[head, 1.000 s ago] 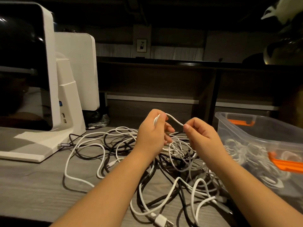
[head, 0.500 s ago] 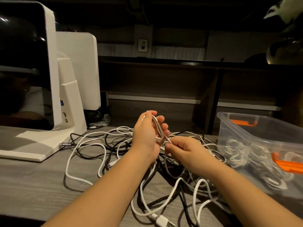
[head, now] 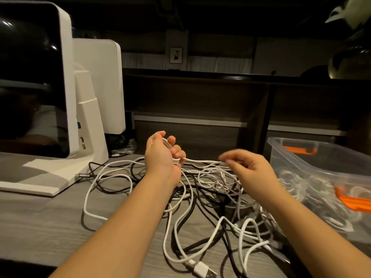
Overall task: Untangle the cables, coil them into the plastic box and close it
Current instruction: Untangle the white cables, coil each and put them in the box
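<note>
Left hand [head: 161,155] grips loops of a white cable [head: 200,160], fingers curled round it. Right hand [head: 248,169], blurred, pinches the same strand farther along. Tangle [head: 210,199] of white & black cables lies on desk [head: 40,227] below; open box [head: 301,145] at right holds coiled cables.

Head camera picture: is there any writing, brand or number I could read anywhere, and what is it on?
No text can be read anywhere.
Small framed sign on the back wall: a dark figure only, too small and blurred to read.
White monitor stand: ports, no legible label.
Plastic box and USB plug: no markings visible.
</note>
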A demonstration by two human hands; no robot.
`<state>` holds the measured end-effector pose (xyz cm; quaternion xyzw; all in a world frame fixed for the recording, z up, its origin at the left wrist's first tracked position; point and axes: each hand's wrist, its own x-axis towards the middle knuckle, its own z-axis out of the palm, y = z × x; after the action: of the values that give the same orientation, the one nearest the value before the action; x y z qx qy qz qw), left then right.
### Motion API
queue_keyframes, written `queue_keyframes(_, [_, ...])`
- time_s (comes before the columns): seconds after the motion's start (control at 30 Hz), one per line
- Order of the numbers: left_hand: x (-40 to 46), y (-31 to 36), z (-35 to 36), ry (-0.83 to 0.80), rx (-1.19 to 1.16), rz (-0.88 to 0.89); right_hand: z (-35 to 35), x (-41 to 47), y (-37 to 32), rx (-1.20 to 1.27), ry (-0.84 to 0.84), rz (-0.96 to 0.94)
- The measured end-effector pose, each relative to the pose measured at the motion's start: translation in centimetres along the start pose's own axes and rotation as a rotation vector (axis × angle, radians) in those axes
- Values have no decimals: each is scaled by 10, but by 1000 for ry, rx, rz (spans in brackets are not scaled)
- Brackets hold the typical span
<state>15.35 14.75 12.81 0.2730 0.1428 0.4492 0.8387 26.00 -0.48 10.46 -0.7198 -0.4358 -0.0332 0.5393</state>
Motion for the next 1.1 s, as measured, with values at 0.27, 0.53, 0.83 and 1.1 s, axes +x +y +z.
queue_keyframes(0.27, [2, 5, -1, 58, -56, 24, 8, -10, -14, -568, -341, -194])
queue_keyframes(0.53, [6, -12, -6, -125, 811, 581, 14, -18, -27, -54, -504, -77])
queue_keyframes(0.83, [-9, -25, -5, -744, 936, -336, 7, -11, -21, 332, -146, -19])
queue_keyframes(1.1, [-19, -19, -7, -873, 987, -438, 11, -7, -13, 293, -9, -30])
